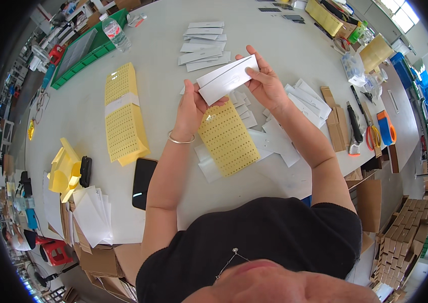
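Note:
Between my two hands is a white folded card sleeve (228,81), tilted up to the right above the table. My left hand (190,107) grips its lower left end, some fingers hidden underneath. At the upper right end, my right hand (267,86) has its thumb on the face and the index finger stretched past the edge. Just below lies a yellow label sheet (230,141) with rows of small dark marks, over loose white papers. Similar white sleeves lie overlapping in a column (205,46) farther away and in a pile (311,103) beside my right forearm.
Left of me are a banded stack of yellow sheets (123,126), a black phone (144,183) and white papers (93,214). A water bottle (115,32) stands by a green tray (80,55). Rightward lie brown cardboard strips (335,118), a knife (354,126), scissors (372,132) and a tape roll (386,127).

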Tool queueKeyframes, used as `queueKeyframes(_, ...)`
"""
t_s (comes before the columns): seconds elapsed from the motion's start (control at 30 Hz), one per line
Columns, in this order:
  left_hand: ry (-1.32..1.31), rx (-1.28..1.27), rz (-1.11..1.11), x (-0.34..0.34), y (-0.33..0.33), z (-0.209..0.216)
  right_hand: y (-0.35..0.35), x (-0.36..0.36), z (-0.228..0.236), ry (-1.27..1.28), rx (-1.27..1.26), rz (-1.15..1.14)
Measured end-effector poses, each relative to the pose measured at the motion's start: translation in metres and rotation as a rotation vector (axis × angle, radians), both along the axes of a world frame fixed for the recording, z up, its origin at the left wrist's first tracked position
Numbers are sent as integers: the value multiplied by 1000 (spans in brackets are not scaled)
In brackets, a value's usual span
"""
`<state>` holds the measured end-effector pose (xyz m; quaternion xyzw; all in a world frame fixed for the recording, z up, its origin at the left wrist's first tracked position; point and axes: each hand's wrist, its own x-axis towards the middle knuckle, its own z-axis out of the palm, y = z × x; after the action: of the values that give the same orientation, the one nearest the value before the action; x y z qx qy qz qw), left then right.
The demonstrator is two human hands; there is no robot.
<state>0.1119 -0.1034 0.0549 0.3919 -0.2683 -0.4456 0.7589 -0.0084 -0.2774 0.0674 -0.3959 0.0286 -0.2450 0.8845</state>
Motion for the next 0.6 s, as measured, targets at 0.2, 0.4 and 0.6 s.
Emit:
queueKeyframes(0.2,-130,41,52,-1,1,4,1,3,-3,26,-31,9)
queueKeyframes(0.4,-146,94,128,-2,0,2,0,1,-5,18,-53,35)
queueKeyframes(0.6,-115,84,144,1,1,1,0,0,-4,40,-102,26)
